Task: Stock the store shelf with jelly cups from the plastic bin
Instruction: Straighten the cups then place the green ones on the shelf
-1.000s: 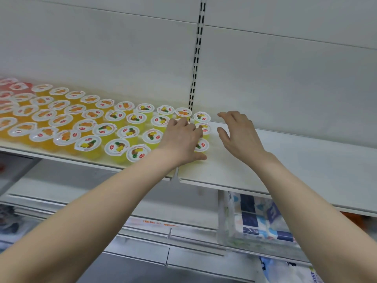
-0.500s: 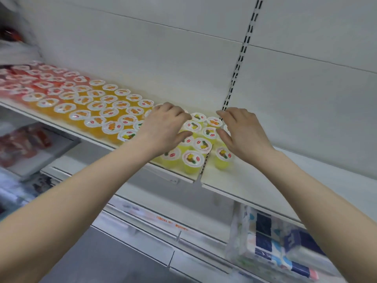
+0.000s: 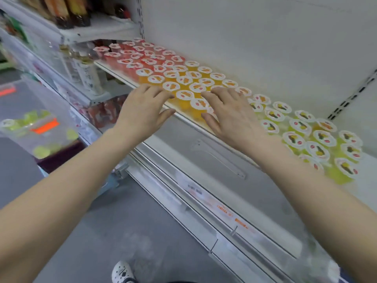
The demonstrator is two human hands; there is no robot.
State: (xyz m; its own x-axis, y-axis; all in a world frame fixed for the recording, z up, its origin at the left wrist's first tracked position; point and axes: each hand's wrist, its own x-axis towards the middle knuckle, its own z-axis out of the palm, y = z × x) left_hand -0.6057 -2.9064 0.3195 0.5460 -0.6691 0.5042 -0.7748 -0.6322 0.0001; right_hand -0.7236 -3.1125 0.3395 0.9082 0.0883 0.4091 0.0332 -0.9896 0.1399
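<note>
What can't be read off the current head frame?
Head view:
- Plastic bin: blurred, with cloudy walls, so the cups inside can't be counted.
- Orange jelly cups: several are hidden under the right hand; whether its fingers touch them is unclear.
- Yellow jelly cups: the front ones are covered by the right forearm.
- Price labels: motion-blurred and unreadable.

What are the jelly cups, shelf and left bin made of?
Jelly cups: likely clear plastic, coloured jelly shows through; flat printed lids, probably sealed film. Shelf: looks like white painted metal, smooth, matte. Bin: translucent plastic, green cups visible through its wall.
</note>
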